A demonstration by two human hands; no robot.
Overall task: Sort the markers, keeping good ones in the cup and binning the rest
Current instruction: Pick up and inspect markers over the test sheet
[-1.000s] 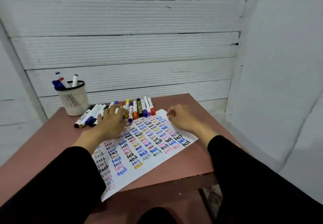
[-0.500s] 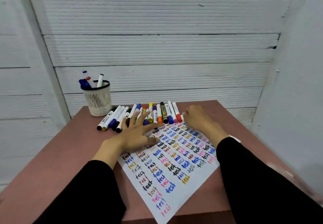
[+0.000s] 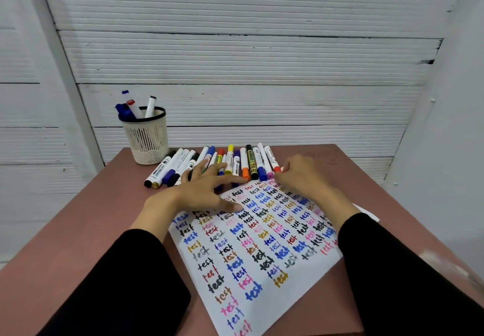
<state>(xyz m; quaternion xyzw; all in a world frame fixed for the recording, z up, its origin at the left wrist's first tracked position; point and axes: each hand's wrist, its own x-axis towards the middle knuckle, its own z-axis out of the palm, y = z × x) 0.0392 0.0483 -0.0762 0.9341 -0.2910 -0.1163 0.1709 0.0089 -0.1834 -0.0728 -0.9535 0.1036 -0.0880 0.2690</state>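
Observation:
A row of several capped markers (image 3: 230, 164) lies side by side at the far end of the table. The white mesh cup (image 3: 148, 140) stands at the far left and holds three markers (image 3: 136, 106). A white test sheet (image 3: 262, 246) covered in coloured "test" words lies in front of the row. My left hand (image 3: 207, 191) lies flat with fingers spread on the sheet's far left corner, fingertips touching the near ends of the middle markers. My right hand (image 3: 303, 175) rests on the sheet's far right corner with fingers loosely curled beside the red-capped marker (image 3: 273, 161); it holds nothing that I can see.
The reddish-brown table (image 3: 86, 231) stands in a corner of white ribbed wall panels (image 3: 235, 60), with another panel close on the right. No bin is in view. The table's left and right edges drop off near the sheet.
My view has swung left and down. My left hand drew back from over the marker row and spread flat on the sheet's corner. My right hand kept its place.

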